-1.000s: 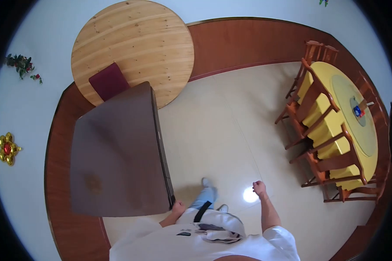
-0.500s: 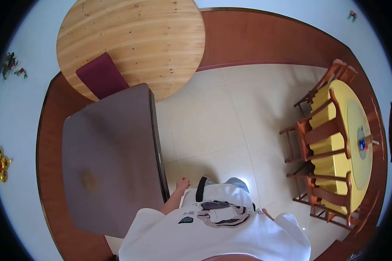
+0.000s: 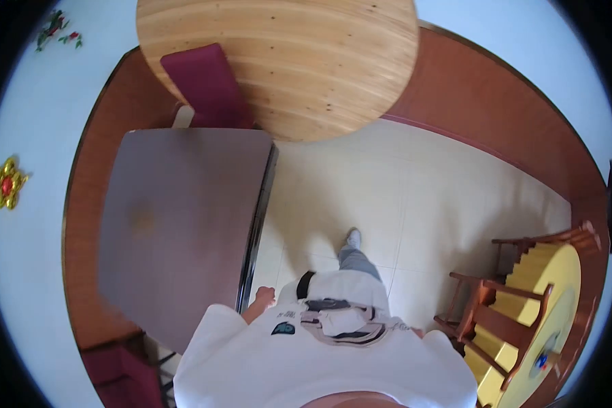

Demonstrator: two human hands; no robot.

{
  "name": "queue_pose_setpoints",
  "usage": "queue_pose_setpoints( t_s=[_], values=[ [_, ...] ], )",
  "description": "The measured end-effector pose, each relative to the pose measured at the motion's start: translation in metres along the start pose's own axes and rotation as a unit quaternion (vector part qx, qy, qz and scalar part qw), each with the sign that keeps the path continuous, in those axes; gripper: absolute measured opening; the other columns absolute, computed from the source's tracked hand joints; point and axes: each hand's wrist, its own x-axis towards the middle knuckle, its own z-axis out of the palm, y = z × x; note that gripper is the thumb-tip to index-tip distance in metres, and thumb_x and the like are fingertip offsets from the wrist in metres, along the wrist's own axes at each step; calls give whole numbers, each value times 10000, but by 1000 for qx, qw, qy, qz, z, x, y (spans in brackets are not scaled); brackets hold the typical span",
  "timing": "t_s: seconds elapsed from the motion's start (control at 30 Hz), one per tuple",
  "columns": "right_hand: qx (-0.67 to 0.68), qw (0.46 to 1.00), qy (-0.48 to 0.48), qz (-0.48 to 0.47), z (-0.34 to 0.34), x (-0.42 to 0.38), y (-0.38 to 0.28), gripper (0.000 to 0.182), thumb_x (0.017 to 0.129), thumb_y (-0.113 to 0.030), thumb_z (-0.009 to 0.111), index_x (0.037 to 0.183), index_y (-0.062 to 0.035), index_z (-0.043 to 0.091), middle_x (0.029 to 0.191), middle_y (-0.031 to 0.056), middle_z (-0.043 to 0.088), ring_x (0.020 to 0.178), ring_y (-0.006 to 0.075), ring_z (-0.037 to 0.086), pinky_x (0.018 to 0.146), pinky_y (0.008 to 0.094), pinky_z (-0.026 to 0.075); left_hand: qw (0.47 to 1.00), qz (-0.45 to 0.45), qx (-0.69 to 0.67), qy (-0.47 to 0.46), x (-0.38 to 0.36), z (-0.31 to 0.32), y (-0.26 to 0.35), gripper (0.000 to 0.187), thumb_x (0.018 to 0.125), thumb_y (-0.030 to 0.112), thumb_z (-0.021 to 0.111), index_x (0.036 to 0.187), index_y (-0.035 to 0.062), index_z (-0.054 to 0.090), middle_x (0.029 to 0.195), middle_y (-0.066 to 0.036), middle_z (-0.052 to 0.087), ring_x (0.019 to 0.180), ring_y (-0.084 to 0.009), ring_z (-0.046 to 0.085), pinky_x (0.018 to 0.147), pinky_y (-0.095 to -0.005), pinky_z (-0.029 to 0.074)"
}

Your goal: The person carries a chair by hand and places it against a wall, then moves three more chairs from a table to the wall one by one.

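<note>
My left hand (image 3: 265, 296) hangs at my side with its fingers curled in, and I see nothing in it. It is beside the black edge of a grey-topped table (image 3: 183, 217), not touching it. Of my right hand (image 3: 417, 333) only a sliver shows past my white T-shirt (image 3: 333, 360); its fingers are hidden. One of my feet, in a light shoe (image 3: 353, 238), is on the tiled floor ahead of me.
Ahead is a large round wooden tabletop (image 3: 285, 61), with a maroon chair (image 3: 207, 81) by it. At the right, wooden chairs (image 3: 500, 330) surround a round table with a yellow cloth (image 3: 557, 272). Another maroon chair (image 3: 122, 374) is at lower left. Pale tiles (image 3: 360, 177) lie between.
I have moved forward, and one foot has come out in front. The wooden tabletop is nearer and the view has turned; the yellow-clothed table has shifted down. My left hand remains curled.
</note>
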Motion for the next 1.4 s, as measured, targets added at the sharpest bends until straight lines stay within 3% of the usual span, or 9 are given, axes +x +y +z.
queue_pose_setpoints(
  t_s=[0.1,0.2,0.23,0.3,0.47,0.97,1.07,1.3,1.4],
  values=[
    [-38,997,13,-71,-3,7,-125,224,874,-262,427,779,-77,510,669,130,557,542,285,574,443,405,426,966,-7,-165,-197,25,-5,-4,126,841,187,526,798,91,594,633,-59,542,506,-191,529,420,-376,423],
    [-148,965,66,-204,41,-37,-311,200,837,-166,480,673,-54,506,538,129,526,410,243,528,356,379,422,999,16,-46,22,-13,29,49,120,844,188,523,828,88,589,658,-66,552,526,-195,538,438,-374,431],
    [-419,808,53,-411,40,87,-362,209,828,-151,504,660,-27,510,556,135,546,392,250,519,347,384,417,998,16,-36,42,-22,33,66,120,845,188,523,838,88,587,666,-68,555,533,-196,541,443,-373,434],
    [-333,790,118,-502,119,30,-491,202,813,-155,545,671,-10,548,591,139,583,470,230,569,421,359,463,999,3,-26,47,-26,41,82,121,847,188,521,858,86,584,683,-73,561,546,-199,547,455,-371,439],
    [-349,730,-82,-582,304,-181,-690,304,863,-222,554,1008,45,570,778,131,629,640,174,609,546,304,505,998,-44,-39,21,-4,45,101,134,852,189,517,907,82,575,724,-83,576,578,-205,562,484,-367,452],
    [-496,437,-184,-727,679,-517,-918,566,810,-338,653,1208,16,463,948,156,606,896,232,601,775,342,481,944,-6,-278,177,35,89,277,230,866,192,505,1056,71,550,848,-116,621,676,-224,607,571,-354,491],
    [-518,344,-166,-765,753,-549,-965,600,788,-374,666,1198,20,474,1043,190,592,989,283,576,860,373,456,750,-123,-601,246,22,101,313,260,874,194,494,1079,42,542,892,-130,632,715,-234,623,592,-349,498],
    [-617,199,-112,-753,940,-562,-1024,854,717,-425,705,1269,93,312,1162,296,528,1131,379,509,960,421,402,615,-102,-711,325,14,214,410,271,875,207,499,1033,-6,550,831,-124,635,659,-188,628,553,-303,496],
    [-621,320,-146,-701,942,-611,-994,789,680,-435,730,1191,77,415,1152,253,553,1075,356,554,930,400,431,789,-184,-466,355,8,283,468,348,828,323,549,932,10,659,866,-182,662,813,-283,649,688,-365,499]
  ],
)
